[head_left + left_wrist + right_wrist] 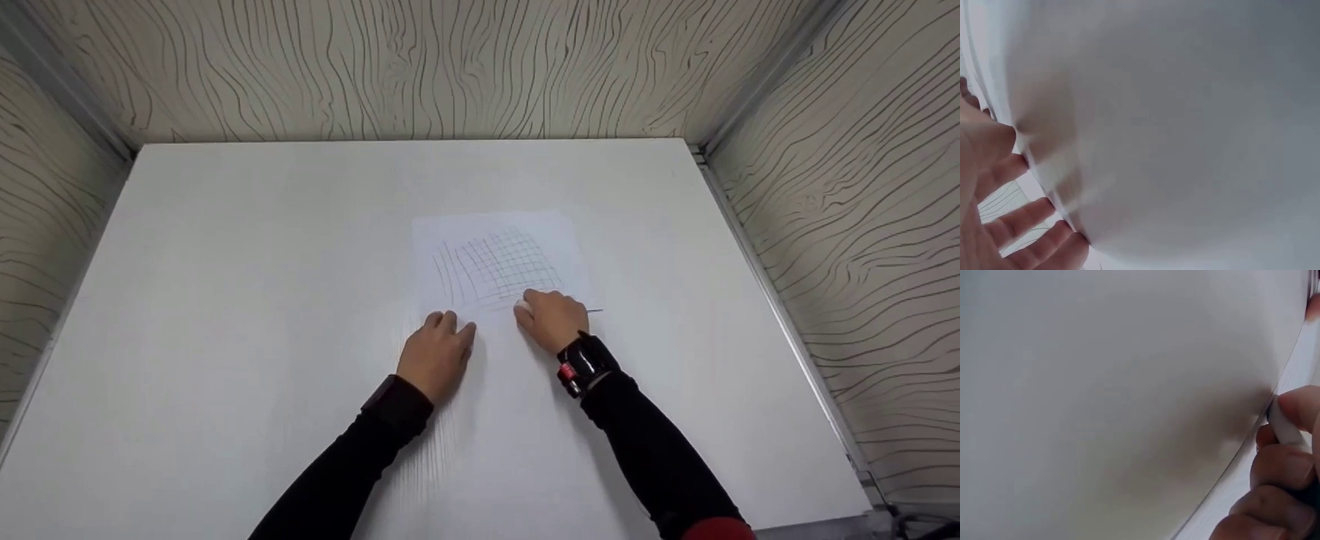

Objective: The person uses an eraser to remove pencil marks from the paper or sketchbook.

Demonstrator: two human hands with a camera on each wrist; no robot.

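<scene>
On the white table (247, 315) lies a sheet of white paper (495, 221) with a thin-lined, hand-drawn grid (517, 262); toward its left, mostly upright strokes show. My left hand (439, 356) rests its fingertips at the sheet's near edge. In the left wrist view the fingers (1022, 222) are spread and touch the surface, holding nothing. My right hand (555, 319) pinches a small white eraser (1283, 424) between thumb and forefinger, down against the sheet. The other fingers are curled under. A thin dark line or stick (595, 310) shows beside this hand; its kind is unclear.
Panels with a wood-grain line pattern (412, 67) stand behind the table and at both sides. Metal strips (772, 300) run along the table's right edge. Dark cables (926, 521) lie at the lower right corner.
</scene>
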